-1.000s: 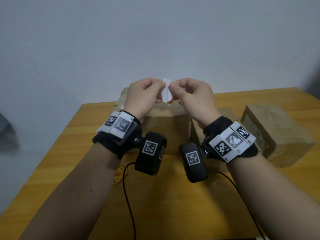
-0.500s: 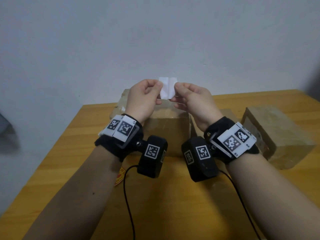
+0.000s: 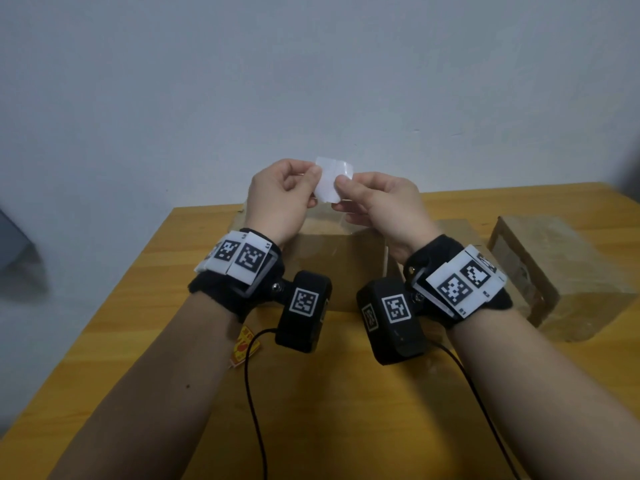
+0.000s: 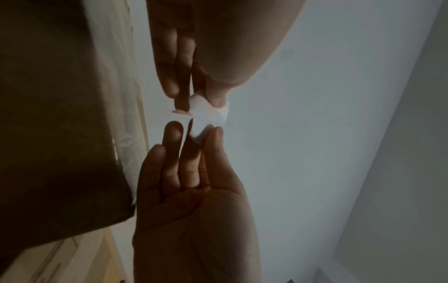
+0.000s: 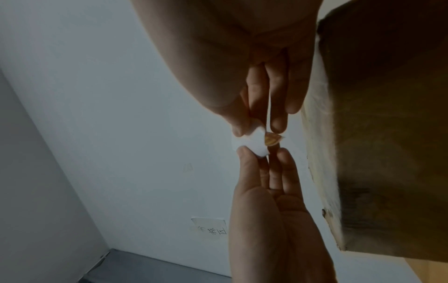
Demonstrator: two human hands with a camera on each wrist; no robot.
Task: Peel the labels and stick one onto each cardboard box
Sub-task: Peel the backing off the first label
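Note:
Both hands are raised above the table and pinch a small white label sheet (image 3: 333, 180) between them. My left hand (image 3: 313, 185) holds its left edge between thumb and fingers, and my right hand (image 3: 341, 184) holds its right edge. In the left wrist view the sheet (image 4: 208, 113) bends between the two thumbs. An orange printed label (image 5: 274, 140) peeks out behind the white sheet (image 5: 252, 142) in the right wrist view. Three cardboard boxes stand on the table: one (image 3: 332, 251) under the hands, one (image 3: 453, 233) beside it, one (image 3: 540, 261) at the right.
A wooden table (image 3: 346, 410) runs up to a pale wall. An orange and red sticker (image 3: 246, 344) lies on the table under my left forearm. Black cables trail from both wrist cameras over the table's near part. A paper note (image 5: 211, 227) is stuck on the wall.
The white sheet, folded and edge-on a second ago, has been spread flat between the hands, and now it sits tilted. Both hands still hold it at the same height.

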